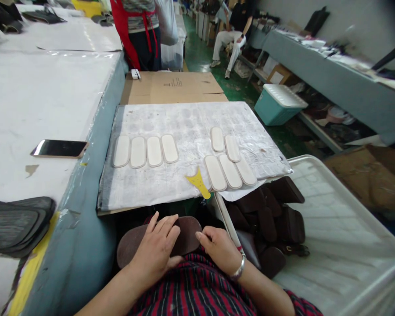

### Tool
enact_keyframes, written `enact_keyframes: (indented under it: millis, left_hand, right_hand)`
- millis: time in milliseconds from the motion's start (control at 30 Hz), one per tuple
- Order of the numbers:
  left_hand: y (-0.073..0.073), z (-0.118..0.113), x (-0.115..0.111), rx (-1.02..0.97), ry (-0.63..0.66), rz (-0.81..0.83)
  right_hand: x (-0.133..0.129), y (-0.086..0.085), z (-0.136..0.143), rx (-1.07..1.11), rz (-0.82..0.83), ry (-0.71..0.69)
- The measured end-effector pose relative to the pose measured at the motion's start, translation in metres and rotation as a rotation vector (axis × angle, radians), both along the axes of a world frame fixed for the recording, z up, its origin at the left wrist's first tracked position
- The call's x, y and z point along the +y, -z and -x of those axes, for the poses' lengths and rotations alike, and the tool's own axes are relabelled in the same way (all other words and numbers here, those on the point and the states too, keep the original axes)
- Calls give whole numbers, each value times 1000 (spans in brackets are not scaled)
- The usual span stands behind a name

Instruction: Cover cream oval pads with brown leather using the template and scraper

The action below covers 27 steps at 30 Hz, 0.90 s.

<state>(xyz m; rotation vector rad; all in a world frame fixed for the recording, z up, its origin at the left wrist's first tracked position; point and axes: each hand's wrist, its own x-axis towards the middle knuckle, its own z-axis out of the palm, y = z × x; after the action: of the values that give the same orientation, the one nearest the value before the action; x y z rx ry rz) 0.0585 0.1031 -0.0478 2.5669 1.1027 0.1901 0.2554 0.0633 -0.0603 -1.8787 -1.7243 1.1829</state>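
Observation:
A dark brown oval leather piece (131, 245) lies across my lap, at the near side of the board. My left hand (158, 245) rests on top of it with the fingers stretched out and spread. At the piece's right end, my right hand (219, 248) is closed, thumb and forefinger at the edge. On the white-covered board (184, 123) in front, several cream oval pads (154, 151) lie in a row at left. Another group of cream pads (230, 171) lies at right, some overlapping. A yellow Y-shaped tool (199, 182) sits at the board's near edge.
To the right, a pale tray (325, 237) holds a heap of dark brown leather pieces (266, 215). The left table bears a phone (59, 149) and stacked dark oval pieces (19, 224). Farther off are a teal bin (278, 103), a standing person (140, 35) and a seated person (232, 37).

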Motion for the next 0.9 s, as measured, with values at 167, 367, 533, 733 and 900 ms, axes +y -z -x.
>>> enact_keyframes:
  millis: [167, 367, 533, 733, 900]
  left_hand:
    - [3, -5, 1, 11, 23, 54]
    - [5, -10, -3, -3, 29, 68]
    - [3, -12, -6, 0, 18, 47]
    - [1, -14, -5, 26, 20, 49]
    - [0, -16, -3, 75, 47, 31]
  right_hand:
    - [1, 6, -3, 22, 60, -10]
    - [4, 2, -4, -22, 57, -48]
    - [5, 3, -5, -27, 41, -58]
    - [7, 4, -5, -30, 36, -73]
    - [10, 0, -7, -81, 29, -81]
